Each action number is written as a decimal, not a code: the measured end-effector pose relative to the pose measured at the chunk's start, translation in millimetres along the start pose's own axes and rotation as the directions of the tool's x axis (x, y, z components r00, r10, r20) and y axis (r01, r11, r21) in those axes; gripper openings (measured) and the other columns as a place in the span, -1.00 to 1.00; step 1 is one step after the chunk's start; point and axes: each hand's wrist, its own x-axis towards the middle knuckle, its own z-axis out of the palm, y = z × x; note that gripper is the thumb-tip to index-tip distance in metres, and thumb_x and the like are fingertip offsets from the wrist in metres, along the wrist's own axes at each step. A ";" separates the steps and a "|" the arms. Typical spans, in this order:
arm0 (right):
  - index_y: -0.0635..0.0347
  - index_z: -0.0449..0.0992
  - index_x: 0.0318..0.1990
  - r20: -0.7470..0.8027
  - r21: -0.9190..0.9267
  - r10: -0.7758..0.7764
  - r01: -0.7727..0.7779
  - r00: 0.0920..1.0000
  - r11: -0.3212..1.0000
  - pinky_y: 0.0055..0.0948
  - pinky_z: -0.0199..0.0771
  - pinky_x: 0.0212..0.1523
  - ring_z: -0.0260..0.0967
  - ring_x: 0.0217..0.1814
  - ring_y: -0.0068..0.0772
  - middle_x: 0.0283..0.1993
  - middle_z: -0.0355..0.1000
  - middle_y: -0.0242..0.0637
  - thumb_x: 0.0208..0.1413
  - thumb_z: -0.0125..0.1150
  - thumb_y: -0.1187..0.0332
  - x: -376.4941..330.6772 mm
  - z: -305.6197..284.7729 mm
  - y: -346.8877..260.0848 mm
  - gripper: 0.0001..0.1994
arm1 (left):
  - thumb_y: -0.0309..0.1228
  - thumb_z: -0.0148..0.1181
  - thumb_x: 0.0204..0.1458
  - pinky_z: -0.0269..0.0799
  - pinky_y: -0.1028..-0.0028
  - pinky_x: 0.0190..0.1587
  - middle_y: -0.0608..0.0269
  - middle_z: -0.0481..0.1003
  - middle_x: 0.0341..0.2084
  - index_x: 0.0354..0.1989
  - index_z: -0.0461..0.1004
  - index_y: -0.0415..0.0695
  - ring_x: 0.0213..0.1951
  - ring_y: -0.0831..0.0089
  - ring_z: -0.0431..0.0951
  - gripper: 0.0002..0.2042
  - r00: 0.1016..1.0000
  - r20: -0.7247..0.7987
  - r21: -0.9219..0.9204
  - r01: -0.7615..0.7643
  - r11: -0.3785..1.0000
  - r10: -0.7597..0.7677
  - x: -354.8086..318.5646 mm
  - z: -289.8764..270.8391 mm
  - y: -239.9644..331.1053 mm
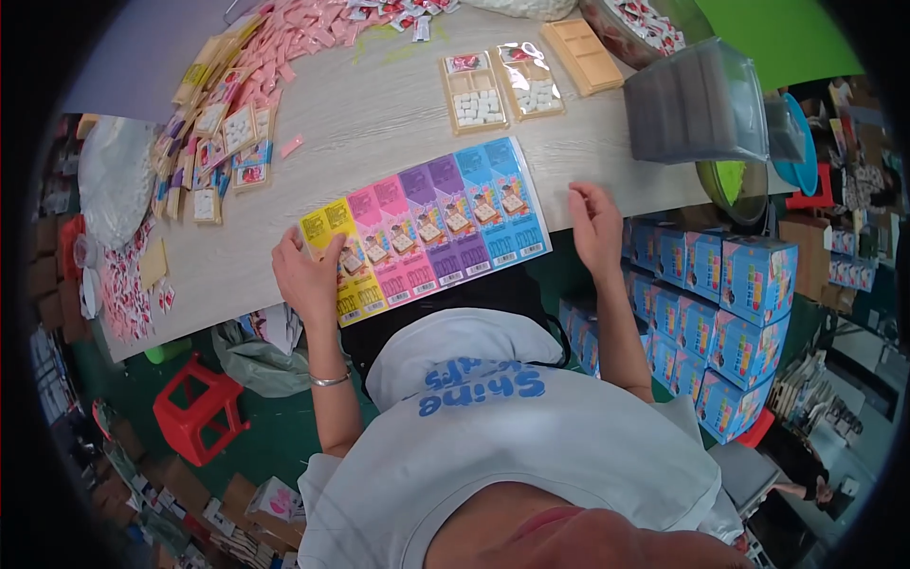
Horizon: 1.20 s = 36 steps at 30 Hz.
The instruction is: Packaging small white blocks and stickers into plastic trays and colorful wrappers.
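Fingers flat on card row — pressing

Landmark: the row of printed cards, lying flat on the table at its near edge. Left hand rests on the row's left end; right hand sits just right of the row. Behind the row: two filled trays. Left of it: a spread of small packets. Right and below it, off the table: stacked boxes. Lower left, on the floor: a stool.
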 end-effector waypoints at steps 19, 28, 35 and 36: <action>0.29 0.58 -0.26 0.187 0.066 0.032 -0.045 0.982 0.997 -0.48 0.44 -0.39 0.48 -0.38 -0.59 -0.34 0.57 -0.39 0.14 0.35 0.45 20.2 17.2 -59.2 -0.90 | -0.42 0.39 0.11 0.52 0.44 -0.25 0.20 0.62 -0.23 -0.20 0.54 -0.26 -0.30 0.46 0.62 -0.80 0.972 0.224 -0.700 0.209 0.683 -0.069 4.4 -39.9 -12.5; 0.39 0.57 0.00 0.227 0.554 -0.143 -0.007 0.963 0.833 -0.55 0.54 -0.13 0.55 -0.18 -0.60 -0.19 0.62 -0.30 0.21 0.22 0.57 39.6 -13.7 -135.1 -0.78 | -0.48 0.46 -0.02 0.38 0.27 0.25 0.05 0.51 0.14 0.25 0.36 -0.31 0.16 0.25 0.53 -0.38 0.879 0.299 -0.950 0.311 0.030 0.372 4.9 -94.8 -12.1; 0.41 0.60 -0.07 0.269 0.672 -0.369 0.101 0.889 0.734 -0.57 0.53 -0.11 0.54 -0.17 -0.61 -0.19 0.62 -0.29 0.22 0.24 0.55 52.1 -15.4 -154.6 -0.83 | -0.50 0.48 -0.07 0.38 0.26 0.24 0.03 0.54 0.10 0.19 0.42 -0.33 0.17 0.23 0.53 -0.41 0.837 0.263 -0.957 0.290 0.017 0.481 17.2 -97.7 -43.9; 0.41 0.59 -0.04 0.253 0.656 -0.374 0.126 0.892 0.744 -0.57 0.53 -0.10 0.54 -0.16 -0.61 -0.17 0.62 -0.28 0.22 0.23 0.56 55.8 -14.9 -153.0 -0.81 | -0.50 0.48 -0.07 0.38 0.26 0.24 0.03 0.54 0.10 0.19 0.42 -0.33 0.17 0.23 0.53 -0.41 0.836 0.263 -0.956 0.293 0.015 0.481 17.4 -98.6 -45.0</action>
